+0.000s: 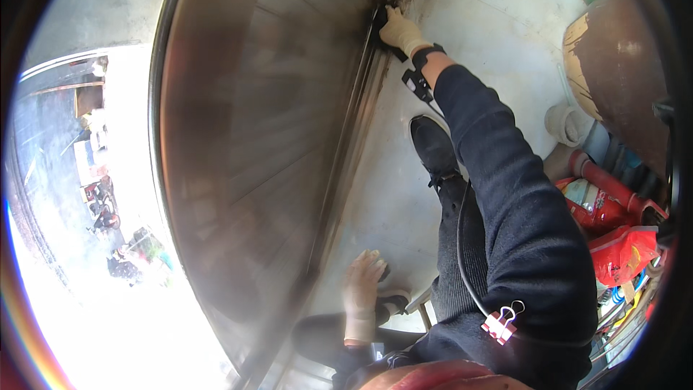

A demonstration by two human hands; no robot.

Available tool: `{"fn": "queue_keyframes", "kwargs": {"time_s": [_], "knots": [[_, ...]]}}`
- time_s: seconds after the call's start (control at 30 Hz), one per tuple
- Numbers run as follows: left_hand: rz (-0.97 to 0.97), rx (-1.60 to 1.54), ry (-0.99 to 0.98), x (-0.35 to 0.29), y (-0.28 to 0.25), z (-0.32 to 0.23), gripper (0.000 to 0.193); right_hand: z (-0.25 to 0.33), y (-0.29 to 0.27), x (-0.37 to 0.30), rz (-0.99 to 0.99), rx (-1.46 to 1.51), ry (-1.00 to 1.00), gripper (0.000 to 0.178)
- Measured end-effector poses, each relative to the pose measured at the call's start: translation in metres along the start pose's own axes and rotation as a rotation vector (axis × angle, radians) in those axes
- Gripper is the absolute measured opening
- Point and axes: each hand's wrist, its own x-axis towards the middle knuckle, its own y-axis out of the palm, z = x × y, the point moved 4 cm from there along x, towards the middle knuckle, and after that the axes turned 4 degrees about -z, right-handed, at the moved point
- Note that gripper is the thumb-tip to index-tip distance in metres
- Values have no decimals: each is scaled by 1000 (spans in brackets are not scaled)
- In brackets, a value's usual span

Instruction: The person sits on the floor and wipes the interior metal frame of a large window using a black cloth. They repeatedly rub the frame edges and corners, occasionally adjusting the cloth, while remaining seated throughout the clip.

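Observation:
A tall brownish metal door panel [238,130], smeared by motion blur, fills the middle left. At its far edge strip [361,83], my right hand [403,32], in a pale glove, has its fingers closed on a dark piece [379,22] that I cannot make out. A black strap with a small device [416,85] sits around that wrist. My left hand [363,282], gloved too, is held near my lap with its fingers loosely stretched and apart from the panel. A dark shape beside its fingertips is too unclear to name.
Right of me stand a large brown round tank [624,65], a white cup-like container [563,124], red bags [621,253] and cables. A cable with a red binder clip [499,323] runs along my sleeve. My shoe [432,146] rests on the pale floor [382,188]. Bright light enters at left.

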Motion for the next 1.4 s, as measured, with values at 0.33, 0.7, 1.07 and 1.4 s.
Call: {"fn": "queue_keyframes", "kwargs": {"time_s": [0.33,0.7,1.07,1.4], "knots": [[14,42,-2,-7,3,3,48,5,-16,-4,-40,42,32,71],[70,321,162,-7,-10,21,45,14,3,-59,154,-195,-29,71],[-98,-151,-106,4,-40,48,46,12,-3,-15,-73,-70,9,67],[45,25,-94,-6,-4,41,50,48,76,-198,421,-287,-169,76]]}}
